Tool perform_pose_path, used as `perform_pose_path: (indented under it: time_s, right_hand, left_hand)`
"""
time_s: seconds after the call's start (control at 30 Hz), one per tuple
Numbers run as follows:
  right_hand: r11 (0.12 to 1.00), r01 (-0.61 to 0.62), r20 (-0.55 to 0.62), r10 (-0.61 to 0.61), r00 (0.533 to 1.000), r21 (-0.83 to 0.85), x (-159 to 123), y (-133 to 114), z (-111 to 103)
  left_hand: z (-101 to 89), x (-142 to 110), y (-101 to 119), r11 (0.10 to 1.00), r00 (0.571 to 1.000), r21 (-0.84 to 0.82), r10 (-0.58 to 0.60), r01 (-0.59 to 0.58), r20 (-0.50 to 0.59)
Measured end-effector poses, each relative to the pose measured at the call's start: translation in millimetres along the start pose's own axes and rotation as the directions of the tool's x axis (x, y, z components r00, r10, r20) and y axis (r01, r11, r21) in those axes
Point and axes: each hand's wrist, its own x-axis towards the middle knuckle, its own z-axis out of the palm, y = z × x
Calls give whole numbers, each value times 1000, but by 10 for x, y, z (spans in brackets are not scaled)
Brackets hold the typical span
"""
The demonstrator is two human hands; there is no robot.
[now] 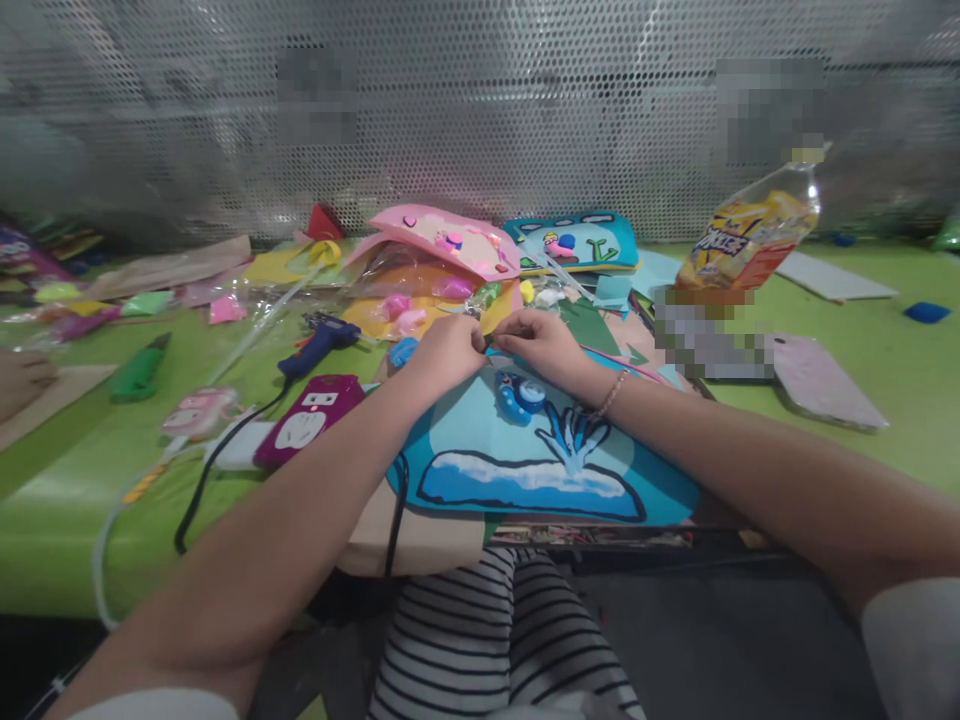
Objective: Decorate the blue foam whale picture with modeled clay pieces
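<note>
My left hand (453,348) and my right hand (546,345) meet above the far edge of a blue paper piece (465,425), which has a painted pool and splash. The fingers of both hands are closed in a pinch, tip to tip. Whatever is between them is too small and too hidden to name. Just below the fingertips, a blue clay figure (519,396) is on the blue paper. A ball of blue clay (403,352) lies beside my left hand.
A glue gun (319,345), a purple power strip (311,425) and cables are at left. Pink (442,240) and blue (600,245) decorated pieces stand behind. A bottle (750,235) and a pink phone-like slab (829,385) are at right. Another person's hand (26,380) shows far left.
</note>
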Motion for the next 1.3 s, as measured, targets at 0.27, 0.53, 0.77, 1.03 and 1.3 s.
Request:
perform_pose_path:
  time_s: [0.27,0.53,0.77,1.03,1.3]
  right_hand:
    - [1000,14,2,-13,1000,-26,-5,17,-7]
    - [998,28,22,-27,999,-57,0,48,-11]
    - [996,28,33,-25,999,-81,-2,68,-12]
    - [995,33,40,-30,999,-93,-7,58,-15]
    - [989,9,44,-3,999,-149,-24,8,5]
  left_hand:
    - [-6,-8,2,1000,1000,-2,0,0,3]
    - [15,-11,-20,998,1000,54,21,-21,10]
    - [7,-36,-19,995,999,93,34,-36,19]
    - [1,-50,-25,993,998,108,49,-54,45]
    - [-15,-51,-25,993,997,97,57,-63,61]
